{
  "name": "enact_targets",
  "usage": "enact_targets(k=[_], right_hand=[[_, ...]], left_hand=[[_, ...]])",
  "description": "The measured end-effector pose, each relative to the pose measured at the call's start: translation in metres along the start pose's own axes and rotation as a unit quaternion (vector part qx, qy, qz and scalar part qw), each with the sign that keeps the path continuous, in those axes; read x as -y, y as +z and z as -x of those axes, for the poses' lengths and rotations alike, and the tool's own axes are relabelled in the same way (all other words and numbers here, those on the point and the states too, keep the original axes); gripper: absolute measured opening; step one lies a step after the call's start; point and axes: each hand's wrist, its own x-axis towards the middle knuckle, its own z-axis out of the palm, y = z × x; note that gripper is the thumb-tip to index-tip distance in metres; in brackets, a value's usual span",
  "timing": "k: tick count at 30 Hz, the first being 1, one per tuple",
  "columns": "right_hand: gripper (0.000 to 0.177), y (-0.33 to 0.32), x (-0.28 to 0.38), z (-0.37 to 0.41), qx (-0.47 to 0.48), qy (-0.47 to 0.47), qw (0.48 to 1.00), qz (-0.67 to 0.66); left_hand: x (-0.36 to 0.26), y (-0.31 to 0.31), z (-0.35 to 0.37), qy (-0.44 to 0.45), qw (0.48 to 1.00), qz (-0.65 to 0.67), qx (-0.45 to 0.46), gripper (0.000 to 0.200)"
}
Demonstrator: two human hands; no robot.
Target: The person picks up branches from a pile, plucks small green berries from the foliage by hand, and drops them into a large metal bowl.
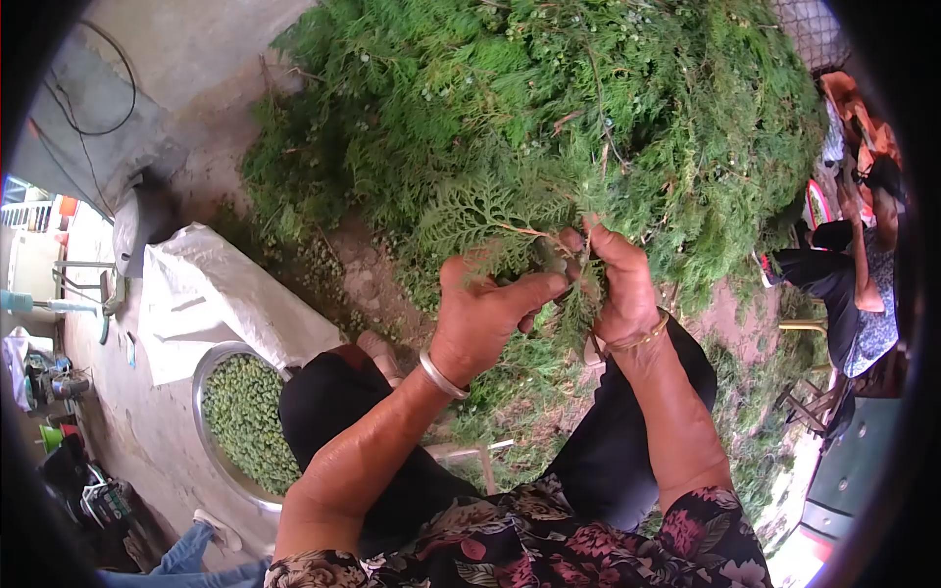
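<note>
A leafy conifer sprig [480, 218] with flat, scale-like green foliage is held up in front of the branch pile. My left hand [495, 312], with a silvery bangle at the wrist, is closed with thumb and fingers pinched together at the sprig's lower part. My right hand [625, 279], wearing a thin gold-coloured bracelet, grips the stem side of the same sprig, thumb pointing up. The fingertips of both hands nearly meet, and what lies exactly between them is partly hidden. Just beyond the hands rises a big heap of cut conifer branches [529, 88] dotted with small pale cones.
At my left knee stands a round metal basin [200, 416] full of small green cones [250, 421]. A white sack [230, 294] lies beside it. On the right sits another person [867, 284]. A person's jeans-clad leg [186, 554] shows at lower left. Loose sprigs litter the ground.
</note>
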Motion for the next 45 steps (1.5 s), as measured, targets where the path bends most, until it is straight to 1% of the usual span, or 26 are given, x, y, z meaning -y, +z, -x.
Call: enact_targets(k=[2, 5, 6, 8, 9, 10, 12, 13, 14, 15, 17, 18, 19, 21, 23, 25, 27, 29, 30, 34, 36, 37, 39, 40, 43, 45], right_hand=[[0.031, 0.004, 0.001, 0.001, -0.055, -0.002, 0.997, 0.062], [0.034, 0.011, 0.004, 0.005, -0.034, -0.022, 0.988, 0.146], [0.034, 0.012, 0.003, 0.005, -0.034, -0.021, 0.988, 0.146], [0.036, 0.017, 0.001, 0.005, -0.052, -0.025, 0.982, 0.179], [0.036, 0.020, 0.002, 0.006, -0.053, -0.024, 0.982, 0.179], [0.035, 0.023, 0.005, 0.009, -0.055, -0.014, 0.981, 0.187], [0.035, 0.023, 0.007, 0.011, -0.058, -0.003, 0.979, 0.196], [0.034, 0.021, 0.009, 0.011, -0.058, -0.004, 0.981, 0.186], [0.034, 0.017, 0.011, 0.011, -0.058, -0.006, 0.983, 0.176], [0.034, 0.012, 0.014, 0.007, -0.058, -0.007, 0.983, 0.176], [0.035, -0.008, 0.020, -0.004, -0.103, -0.056, 0.991, -0.060], [0.033, -0.011, 0.027, 0.001, -0.006, -0.054, 0.998, -0.035], [0.033, -0.008, 0.025, 0.001, -0.006, -0.057, 0.998, -0.036], [0.030, 0.007, 0.017, 0.006, -0.091, -0.085, 0.991, 0.048], [0.025, 0.009, 0.011, 0.010, -0.070, -0.092, 0.990, 0.086], [0.032, 0.010, 0.000, 0.008, 0.007, -0.144, 0.957, 0.252], [0.038, 0.017, -0.003, 0.011, 0.018, -0.140, 0.949, 0.281], [0.032, 0.020, -0.005, 0.010, 0.049, -0.129, 0.926, 0.352], [0.024, 0.023, -0.001, 0.012, 0.035, -0.122, 0.907, 0.401], [0.017, 0.023, 0.007, 0.012, 0.020, -0.086, 0.906, 0.414], [0.011, 0.021, 0.009, 0.013, 0.011, -0.102, 0.927, 0.360], [0.011, 0.019, 0.011, 0.014, 0.011, -0.106, 0.928, 0.358], [0.008, 0.011, 0.013, 0.012, -0.017, -0.081, 0.958, 0.275], [0.010, 0.008, 0.013, 0.011, -0.004, -0.106, 0.965, 0.238], [0.013, 0.011, 0.023, 0.019, 0.007, -0.091, 0.976, 0.199], [0.015, 0.011, 0.024, 0.024, 0.020, -0.088, 0.978, 0.187]], left_hand=[[0.000, -0.001, 0.001, -0.002, 0.998, -0.056, 0.010, 0.026], [0.003, 0.005, 0.000, 0.061, 0.994, -0.087, -0.016, 0.016], [0.003, 0.003, 0.000, 0.060, 0.994, -0.086, -0.017, 0.016], [0.000, -0.003, 0.001, -0.010, 0.990, -0.142, 0.023, 0.021], [0.002, -0.008, 0.002, -0.011, 0.990, -0.141, 0.022, 0.021], [0.005, -0.013, 0.002, 0.076, 0.976, -0.198, 0.055, 0.018], [0.002, -0.015, 0.001, 0.162, 0.950, -0.252, 0.088, 0.016], [-0.004, -0.014, -0.002, 0.007, 0.989, -0.112, 0.096, 0.014], [-0.011, -0.013, -0.004, -0.148, 0.983, 0.034, 0.100, 0.012], [-0.016, -0.013, -0.003, -0.147, 0.983, 0.034, 0.101, 0.012], [-0.024, -0.015, -0.002, -0.186, 0.969, 0.118, 0.110, 0.012], [-0.024, -0.015, -0.002, -0.186, 0.969, 0.117, 0.112, 0.012], [-0.023, -0.015, 0.000, -0.174, 0.973, 0.130, 0.081, 0.012], [-0.019, -0.016, 0.000, -0.164, 0.975, 0.143, 0.050, 0.012], [-0.013, -0.017, -0.003, -0.140, 0.982, 0.124, -0.011, 0.012], [-0.011, -0.016, -0.006, -0.125, 0.985, 0.118, -0.024, 0.013], [-0.011, -0.015, -0.007, -0.109, 0.987, 0.110, -0.038, 0.014], [-0.010, -0.014, -0.008, -0.098, 0.992, 0.071, -0.048, 0.013], [-0.008, -0.014, -0.009, -0.097, 0.992, 0.070, -0.046, 0.013], [-0.004, -0.022, -0.012, -0.113, 0.988, 0.079, -0.069, 0.014], [-0.010, -0.031, -0.014, -0.124, 0.985, 0.095, -0.072, 0.015], [-0.017, -0.039, -0.015, -0.106, 0.985, 0.118, -0.071, 0.018], [-0.034, -0.059, -0.013, -0.071, 0.983, 0.153, -0.066, 0.023], [-0.043, -0.071, -0.010, -0.056, 0.983, 0.166, -0.062, 0.025], [-0.077, -0.113, 0.018, 0.009, 0.988, 0.133, -0.081, 0.027], [-0.098, -0.130, 0.047, 0.059, 0.975, 0.090, -0.195, 0.023]])
